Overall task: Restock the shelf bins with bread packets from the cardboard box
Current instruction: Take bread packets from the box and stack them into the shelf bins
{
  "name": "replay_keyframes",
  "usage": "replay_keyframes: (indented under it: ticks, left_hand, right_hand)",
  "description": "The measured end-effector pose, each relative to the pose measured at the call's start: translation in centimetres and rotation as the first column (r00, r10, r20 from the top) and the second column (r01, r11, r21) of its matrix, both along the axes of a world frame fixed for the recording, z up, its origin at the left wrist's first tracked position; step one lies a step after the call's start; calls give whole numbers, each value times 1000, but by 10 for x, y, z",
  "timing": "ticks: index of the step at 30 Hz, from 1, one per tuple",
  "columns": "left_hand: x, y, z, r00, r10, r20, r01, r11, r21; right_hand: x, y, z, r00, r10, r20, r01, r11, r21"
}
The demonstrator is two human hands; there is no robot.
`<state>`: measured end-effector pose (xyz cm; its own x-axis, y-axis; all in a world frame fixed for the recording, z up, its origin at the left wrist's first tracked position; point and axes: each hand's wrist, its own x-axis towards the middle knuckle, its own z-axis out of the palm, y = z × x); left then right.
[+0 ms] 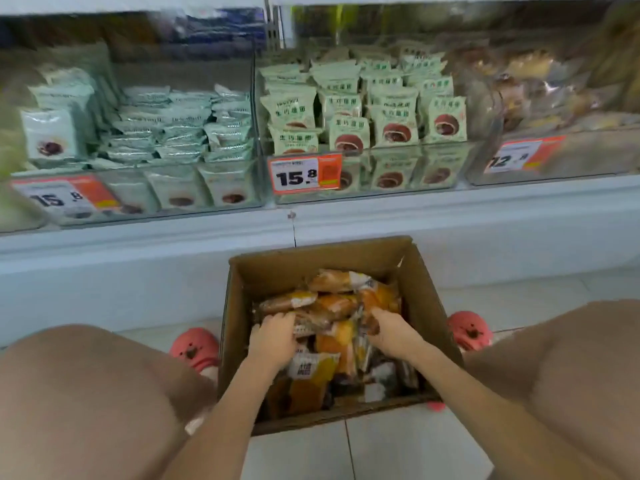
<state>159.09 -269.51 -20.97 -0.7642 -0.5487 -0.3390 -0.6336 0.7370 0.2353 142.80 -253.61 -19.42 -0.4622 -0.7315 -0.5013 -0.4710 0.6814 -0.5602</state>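
From the head camera, a person crouches on a tiled floor [381, 455] with an open cardboard box [239, 306] set between their knees, in front of a low white shelf [138, 244]. The box is well filled with bread packets [332, 306] in orange, yellow and brown wrappers, lying loosely piled in all directions.

Both hands are down inside the box. The left hand [273, 337] has its fingers curled over packets near the middle of the pile, gripping them from above. The right hand [389, 329] is curled around packets on the right side of the pile, fingers dug in among the wrappers. Which single packet each hand holds cannot be told.

On the shelf stand clear bins. The left bin [145, 199] holds pale green packets, some upright at the front and many stacked flat behind. The middle bin [450, 168] holds rows of upright pale green packets with a reddish-brown round cake printed on them. The right bin [588, 157] holds brownish bread in clear wrap, blurred. Orange and white price tags [306, 176] hang on the bin fronts; two read 15.8.

Pink shoes [194, 348] show on either side of the box.
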Motion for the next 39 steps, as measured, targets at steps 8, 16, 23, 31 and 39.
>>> replay_keyframes:
  ticks: [8, 16, 23, 31, 39]
  left_hand:
    - [6, 16, -42, 988, 110, 107, -137, 946, 294]
    - [3, 17, -43, 992, 59, 108, -83, 968, 236]
    - [-22, 23, 6, 983, -168, -73, 179, 963, 201]
    - [-21, 13, 63, 949, -15, -314, 146, 905, 399]
    - [-6, -3, 78, 615, 752, -236, -289, 494, 820]
  right_hand:
    - [50, -20, -50, 988, 140, 58, -143, 989, 43]
    - [63, -12, -63, 980, 190, -59, -191, 981, -10]
    - [53, -16, -52, 929, 114, -351, -164, 980, -114]
    - [37, -17, -14, 984, 137, 113, -100, 954, -284]
    - [21, 4, 10, 533, -192, 824, 666, 696, -268]
